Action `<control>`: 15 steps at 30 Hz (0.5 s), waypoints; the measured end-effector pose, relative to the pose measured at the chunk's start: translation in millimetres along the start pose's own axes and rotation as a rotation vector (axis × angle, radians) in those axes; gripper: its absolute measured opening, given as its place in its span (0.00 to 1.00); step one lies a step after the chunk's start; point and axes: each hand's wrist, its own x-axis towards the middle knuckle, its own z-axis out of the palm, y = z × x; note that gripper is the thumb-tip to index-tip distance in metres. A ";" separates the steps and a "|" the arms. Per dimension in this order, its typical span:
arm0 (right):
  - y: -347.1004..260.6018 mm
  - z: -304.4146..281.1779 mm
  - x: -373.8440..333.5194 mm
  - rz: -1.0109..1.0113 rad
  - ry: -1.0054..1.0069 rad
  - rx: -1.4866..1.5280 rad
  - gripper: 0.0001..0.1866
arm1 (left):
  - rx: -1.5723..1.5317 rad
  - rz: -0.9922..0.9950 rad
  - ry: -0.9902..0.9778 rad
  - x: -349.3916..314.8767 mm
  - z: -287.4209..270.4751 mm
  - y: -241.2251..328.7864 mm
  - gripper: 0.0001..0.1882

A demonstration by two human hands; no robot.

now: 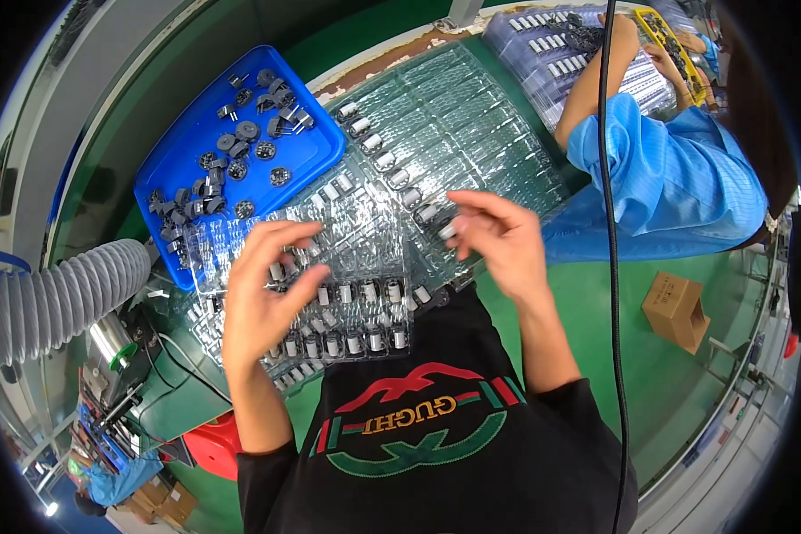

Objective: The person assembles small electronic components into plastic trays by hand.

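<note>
My right hand [505, 245] is at the near end of a diagonal row of small white-and-black cylinders in a large clear tray [472, 116]. Its thumb and fingers close around the last cylinder [448, 231] in that row. My left hand [262, 289] hovers over a smaller clear tray [387, 258], thumb and fingers apart, with nothing seen between them. Rows of similar cylinders [369, 292] sit in this tray's pockets, some hidden under the left hand.
A blue bin [329, 147] at the left holds loose dark round parts with metal pins. Beside it are a grey ribbed hose [62, 303] and a solder wire spool [114, 341]. A black cable [610, 267] hangs at right, in front of a blue-sleeved co-worker [659, 178].
</note>
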 end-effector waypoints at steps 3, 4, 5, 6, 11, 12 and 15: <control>3.5 -12.8 1.5 -0.135 0.175 -0.416 0.11 | 0.142 -0.085 0.097 -5.9 -18.5 -11.8 0.20; 4.6 -10.7 1.7 -0.154 0.220 -0.562 0.10 | 0.190 -0.116 0.127 -7.8 -23.0 -15.4 0.19; 5.9 -8.7 2.1 -0.174 0.263 -0.708 0.09 | 0.273 -0.131 0.146 -9.6 -25.9 -18.8 0.17; 8.0 -7.2 2.7 -0.172 0.263 -0.706 0.09 | 0.274 -0.132 0.144 -11.0 -27.6 -19.8 0.17; 16.8 -6.7 3.3 -0.259 0.220 -0.896 0.07 | 0.368 -0.193 -0.023 -17.3 -33.7 -24.3 0.17; 19.6 -8.2 3.4 -0.322 0.204 -0.901 0.07 | 0.380 -0.161 -0.081 -18.1 -33.4 -25.4 0.17; 16.8 -4.2 -0.5 -0.338 0.235 -0.943 0.06 | 0.416 -0.148 -0.109 -23.7 -28.0 -29.4 0.19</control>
